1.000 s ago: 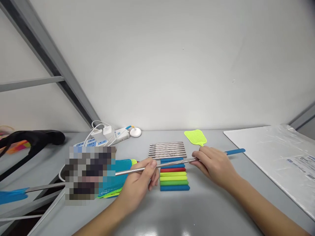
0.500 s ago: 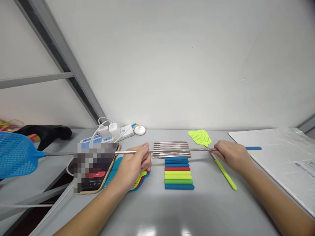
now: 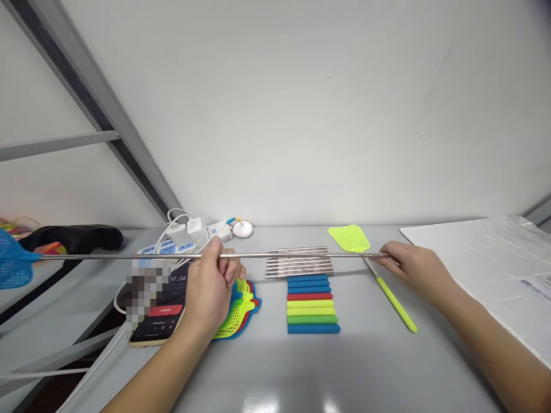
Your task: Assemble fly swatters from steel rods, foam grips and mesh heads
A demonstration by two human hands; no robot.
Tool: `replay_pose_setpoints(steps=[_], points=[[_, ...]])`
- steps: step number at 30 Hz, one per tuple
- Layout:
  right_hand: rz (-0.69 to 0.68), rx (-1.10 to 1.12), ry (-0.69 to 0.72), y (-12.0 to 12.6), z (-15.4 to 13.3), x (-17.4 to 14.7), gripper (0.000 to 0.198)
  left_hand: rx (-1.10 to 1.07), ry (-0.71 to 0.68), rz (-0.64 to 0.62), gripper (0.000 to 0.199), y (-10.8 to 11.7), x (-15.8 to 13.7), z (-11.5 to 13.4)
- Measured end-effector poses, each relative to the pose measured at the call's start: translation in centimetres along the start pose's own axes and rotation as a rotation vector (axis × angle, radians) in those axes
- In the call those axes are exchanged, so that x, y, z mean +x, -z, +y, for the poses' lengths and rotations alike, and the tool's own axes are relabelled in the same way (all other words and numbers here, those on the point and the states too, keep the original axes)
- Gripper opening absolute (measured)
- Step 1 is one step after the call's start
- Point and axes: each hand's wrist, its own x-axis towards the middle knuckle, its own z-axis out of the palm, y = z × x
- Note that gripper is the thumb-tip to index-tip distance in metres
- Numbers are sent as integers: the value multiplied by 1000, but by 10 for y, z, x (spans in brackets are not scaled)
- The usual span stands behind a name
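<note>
The left hand [image 3: 210, 284] and right hand [image 3: 402, 264] both grip a metal rod [image 3: 297, 255]; its blue mesh head [image 3: 14, 265] is cut off at the left edge, the phone [image 3: 166, 314] partly pixelated.

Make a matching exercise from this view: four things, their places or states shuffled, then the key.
1. blue fly swatter
2. lime-green fly swatter
3. metal rods
4. smartphone

A. lined up just beyond the coloured handles
B. displaying a red bar
C. lying mostly right of the coloured handles
D. held in left hand and right hand

Pairs: 1-D, 2-C, 3-A, 4-B
</note>
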Motion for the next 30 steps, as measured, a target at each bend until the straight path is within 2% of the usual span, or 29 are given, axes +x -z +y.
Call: replay_pose_setpoints(steps=[3,7,11,15,18,22,26,30], points=[[87,-86,56,2,-4,-2,35,62,2,-46,50,-2,-2,-7],[200,-159,151,11,-16,-4,37,123,117,-190,52,-3,-11,-22],[267,-153,193,15,-50,-6,42,283,170,-329,54,-4,-28,-36],[228,-64,279,11,-88,-11,40,473,203,-535,56,-9,-52,-41],[210,1,296,10,-103,-14,40,455,214,-524,54,-14,-62,-36],[195,49,285,14,-102,-14,43,404,173,-522,53,-11,-58,-26],[116,78,257,13,-80,-10,42,263,76,-501,53,-3,-47,-20],[-64,91,193,9,-48,-6,35,108,-66,-332,50,-1,-37,-16]])
